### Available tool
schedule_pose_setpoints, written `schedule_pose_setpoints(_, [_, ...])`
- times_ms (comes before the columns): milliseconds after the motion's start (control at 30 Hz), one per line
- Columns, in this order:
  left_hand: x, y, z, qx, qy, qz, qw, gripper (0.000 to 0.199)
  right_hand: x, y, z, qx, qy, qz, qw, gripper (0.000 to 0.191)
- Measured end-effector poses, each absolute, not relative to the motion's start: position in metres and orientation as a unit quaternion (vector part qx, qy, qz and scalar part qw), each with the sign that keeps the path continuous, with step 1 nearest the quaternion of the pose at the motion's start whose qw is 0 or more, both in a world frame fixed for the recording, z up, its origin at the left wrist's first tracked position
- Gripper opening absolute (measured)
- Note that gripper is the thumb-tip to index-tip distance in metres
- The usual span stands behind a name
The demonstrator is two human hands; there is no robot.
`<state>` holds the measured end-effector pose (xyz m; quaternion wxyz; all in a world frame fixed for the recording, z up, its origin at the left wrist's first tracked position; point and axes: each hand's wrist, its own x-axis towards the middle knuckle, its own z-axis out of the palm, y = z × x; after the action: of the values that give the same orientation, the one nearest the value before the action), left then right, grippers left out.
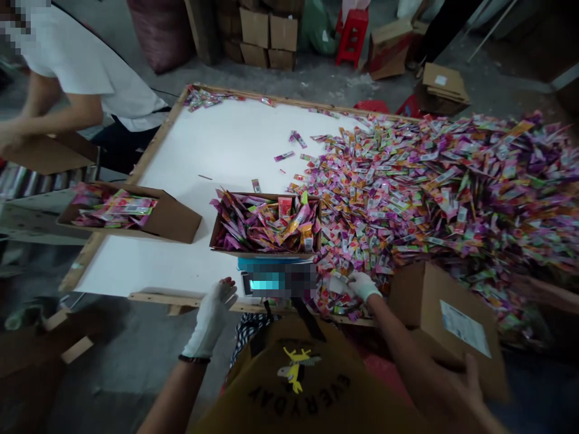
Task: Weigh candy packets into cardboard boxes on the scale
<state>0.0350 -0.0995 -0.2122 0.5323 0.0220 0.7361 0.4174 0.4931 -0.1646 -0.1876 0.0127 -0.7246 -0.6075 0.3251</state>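
My left hand (212, 314), in a white glove with bare fingertips, is open beside a scale with a lit blue display (266, 284). Its fingers are apart and hold nothing. On the scale stands a cardboard box (266, 255) heaped with small colourful plastic packets (253, 223). To the right, my gloved right hand (363, 285) reaches into a big pile of the same packets (375, 199). Its fingers look curled down among them, and whatever they hold is hidden.
Another filled cardboard box (176, 214) lies at the table's left edge, near a co-worker in a white shirt (85, 54). At right, another person's hand (473, 377) is on a labelled carton (452, 325). A wooden rim (154, 138) borders the white table (203, 132).
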Motion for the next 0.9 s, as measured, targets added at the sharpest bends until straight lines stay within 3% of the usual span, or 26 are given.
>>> schedule_pose_setpoints(167, [0.038,-0.103,-0.217,0.026,0.729,0.423,0.537,0.018,0.489,-0.083,-0.223,-0.755,-0.547,0.355,-0.073,0.007])
schedule_pose_setpoints(233, [0.035,-0.104,-0.217,0.022,0.730,0.425,0.535,0.017,0.505,-0.076,-0.213,-0.757,-0.553,0.346,-0.049,0.012])
schedule_pose_setpoints(333, [0.032,-0.107,-0.217,0.014,0.732,0.425,0.532,0.016,0.519,-0.064,-0.176,-0.756,-0.569,0.321,0.022,0.022])
schedule_pose_setpoints(433, [0.031,-0.109,-0.217,0.013,0.733,0.424,0.532,0.017,0.504,-0.044,-0.120,-0.721,-0.599,0.313,0.152,0.035])
schedule_pose_setpoints(567, [0.037,-0.109,-0.219,0.015,0.730,0.416,0.541,0.017,0.450,-0.015,-0.050,-0.595,-0.679,0.327,0.280,0.033])
schedule_pose_setpoints(700, [0.037,-0.111,-0.219,0.017,0.728,0.423,0.540,0.018,0.416,0.002,-0.053,-0.547,-0.642,0.407,0.350,0.055])
schedule_pose_setpoints(767, [0.032,-0.116,-0.220,0.014,0.729,0.428,0.534,0.018,0.415,0.001,-0.081,-0.602,-0.581,0.428,0.342,0.057])
schedule_pose_setpoints(900, [0.022,-0.132,-0.225,0.002,0.739,0.426,0.522,0.017,0.436,-0.038,-0.130,-0.712,-0.569,0.359,0.199,0.042])
